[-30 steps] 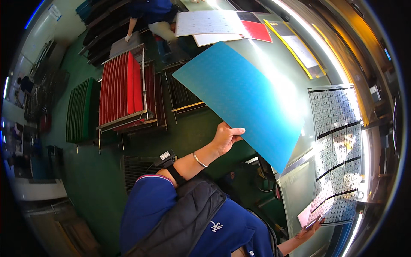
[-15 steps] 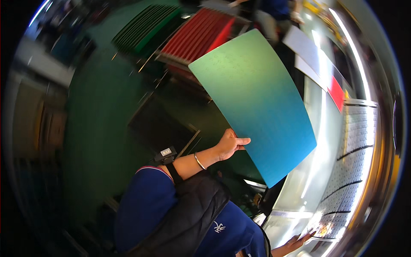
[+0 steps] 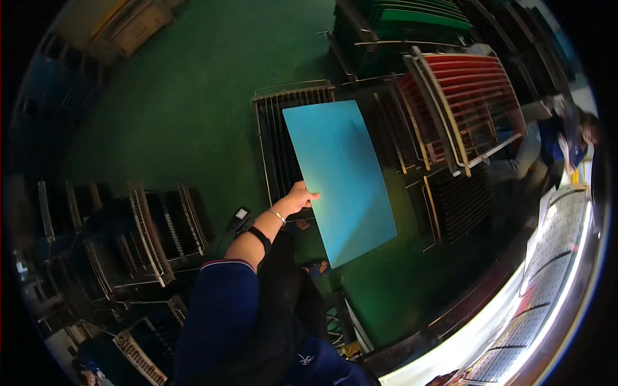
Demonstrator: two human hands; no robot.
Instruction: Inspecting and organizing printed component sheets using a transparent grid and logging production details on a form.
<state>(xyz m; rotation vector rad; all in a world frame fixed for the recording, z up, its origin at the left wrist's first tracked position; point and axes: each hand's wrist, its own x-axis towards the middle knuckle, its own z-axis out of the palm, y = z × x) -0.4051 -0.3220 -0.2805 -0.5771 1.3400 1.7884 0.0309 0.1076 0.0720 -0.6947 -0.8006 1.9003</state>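
A thin blue rectangular sheet (image 3: 351, 183) with rounded corners hangs in front of me, tilted over the green floor. My left hand (image 3: 297, 198) is closed on its left edge, thumb on the upper face. Behind the sheet stands a dark slatted rack (image 3: 275, 148), partly covered by it. My right hand (image 3: 443, 379) shows only as a dark bit at the lower edge, beside the near end of a pale patterned panel (image 3: 547, 276) with black strips. Its fingers are too dark and cut off to tell whether they grip the panel.
A red-slatted rack (image 3: 476, 96) and a green rack (image 3: 425, 27) stand at the far right. Several wire racks (image 3: 141, 238) fill the left side. Another person (image 3: 560, 138) is at the right, near the brightly lit white table (image 3: 425, 363). My feet are below the sheet.
My view has swung left, away from the lit table toward the racks. The blue sheet, still in my left hand, now lies in front of the dark rack. My right hand has mostly left the picture.
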